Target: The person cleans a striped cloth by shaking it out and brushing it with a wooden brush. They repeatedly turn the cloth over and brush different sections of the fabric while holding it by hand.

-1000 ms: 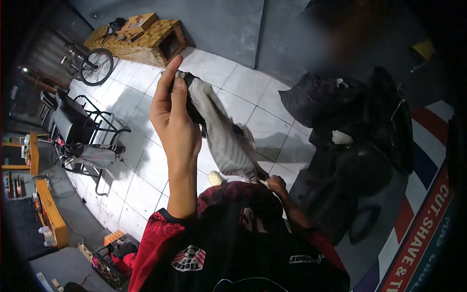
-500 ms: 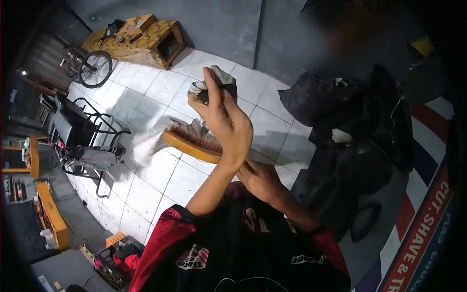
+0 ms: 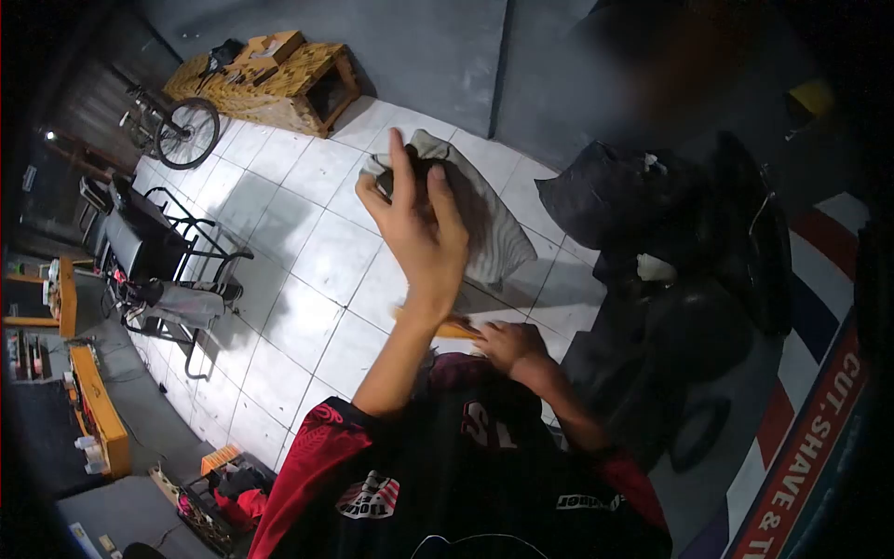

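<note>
My left hand (image 3: pixel 421 247) is raised in front of me, its index finger pointing up, with a grey-and-white striped cloth (image 3: pixel 498 233) gripped among its fingers. The cloth hangs down to the right of that hand. Lower and closer to my body, my right hand (image 3: pixel 514 348) is closed on the end of a wooden-backed brush (image 3: pixel 458 330). The brush lies partly behind my left wrist, and its bristles are hidden now.
White floor tiles (image 3: pixel 303 312) spread below. A black barber-style chair (image 3: pixel 154 233) stands left, with a bicycle (image 3: pixel 186 132) and patterned bench (image 3: pixel 261 84) beyond. Black bags (image 3: pixel 615 191) lie right, beside a striped sign (image 3: pixel 792 447). A wooden shelf (image 3: pixel 101 410) is at lower left.
The cloth has swung from the left of my left hand to its right. The brush has drawn back toward the right and my body, behind my left wrist. My left hand stays raised.
</note>
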Available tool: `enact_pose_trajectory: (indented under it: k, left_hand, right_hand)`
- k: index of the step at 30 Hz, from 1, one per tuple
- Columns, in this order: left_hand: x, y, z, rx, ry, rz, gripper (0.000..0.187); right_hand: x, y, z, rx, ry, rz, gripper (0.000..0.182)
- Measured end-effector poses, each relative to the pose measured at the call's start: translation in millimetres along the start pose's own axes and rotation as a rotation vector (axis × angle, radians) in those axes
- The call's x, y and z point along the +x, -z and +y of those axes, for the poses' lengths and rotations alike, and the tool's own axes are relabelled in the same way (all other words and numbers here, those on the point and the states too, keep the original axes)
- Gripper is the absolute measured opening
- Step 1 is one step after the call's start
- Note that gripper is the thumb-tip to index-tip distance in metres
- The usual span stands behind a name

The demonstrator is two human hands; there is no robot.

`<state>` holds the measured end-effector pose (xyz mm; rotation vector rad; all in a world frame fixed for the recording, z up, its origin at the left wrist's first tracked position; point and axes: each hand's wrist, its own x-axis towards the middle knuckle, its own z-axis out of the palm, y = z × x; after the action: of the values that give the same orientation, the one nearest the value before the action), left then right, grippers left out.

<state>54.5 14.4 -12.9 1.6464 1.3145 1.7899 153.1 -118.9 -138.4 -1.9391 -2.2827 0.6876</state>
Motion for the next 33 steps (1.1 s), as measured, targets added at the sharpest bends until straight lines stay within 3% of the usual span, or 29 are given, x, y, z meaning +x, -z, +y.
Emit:
enact_pose_trajectory:
  k: [1,3,5,7,9,10,12,15,16,17,18,21,22,25,28,31,33]
  left_hand:
    - [-7.7,-4.4,5.8,-0.040,0.039,0.004,0.048]
    - [-19.8,-12.0,14.6,-0.113,0.119,0.016,0.052]
    - [-26.4,-19.3,6.6,-0.068,-0.031,0.123,0.051]
    - [-21.0,-8.9,14.0,-0.022,-0.121,0.110,0.049]
    - [-11.3,0.2,29.6,-0.099,-0.135,0.123,0.049]
    - [-6.6,3.5,39.7,-0.285,-0.031,0.144,0.050]
    - [9.1,9.7,43.8,-0.389,-0.102,0.152,0.051]
    - [26.7,9.2,38.4,-0.377,-0.181,0.045,0.055]
    - [27.4,6.7,34.4,-0.350,-0.149,0.006,0.055]
    - [25.9,3.5,29.9,-0.323,-0.111,-0.037,0.055]
    - [25.8,-5.1,21.2,-0.415,-0.125,-0.043,0.055]
    - [9.6,-11.2,5.5,-0.277,-0.019,-0.090,0.050]
    - [6.8,-10.8,2.9,-0.292,0.002,-0.083,0.050]
    - [3.1,-12.6,1.6,-0.314,0.049,-0.088,0.051]
    - [-2.5,-3.7,3.3,-0.126,0.038,-0.144,0.053]
    - [-0.2,10.4,4.4,-0.254,0.084,-0.180,0.053]
    - [5.5,16.5,4.6,-0.314,0.095,-0.117,0.053]
  right_hand:
    - [5.1,7.6,-12.0,0.066,0.037,0.101,0.021]
    - [21.6,1.2,-18.5,0.258,0.152,0.515,0.016]
    - [39.4,4.2,-11.8,0.292,0.179,0.797,0.013]
    - [55.3,13.6,1.3,0.167,0.113,0.942,0.011]
    - [63.2,-24.7,32.9,0.221,0.015,0.813,0.019]
    - [68.8,-50.0,53.1,0.247,-0.033,0.747,0.024]
    - [66.7,-99.5,86.2,0.180,-0.445,0.114,0.033]
    - [46.0,-152.7,111.3,0.148,-0.479,-0.222,0.039]
    - [40.4,-157.4,103.7,0.160,-0.482,-0.212,0.038]
    - [31.0,-143.0,80.9,0.176,-0.491,-0.206,0.038]
    - [23.5,-94.5,51.9,0.277,-0.364,-0.327,0.035]
    - [3.1,-72.8,21.5,0.317,0.079,0.164,0.029]
    - [3.8,-37.0,1.8,0.359,-0.011,0.066,0.024]
    - [-7.6,7.7,-20.8,0.298,0.237,0.673,0.022]
    - [3.9,5.0,6.3,0.226,0.188,0.821,0.023]
    - [30.5,-15.8,57.1,0.233,0.082,0.873,0.023]
    - [35.6,-55.3,98.7,0.259,-0.052,0.625,0.024]
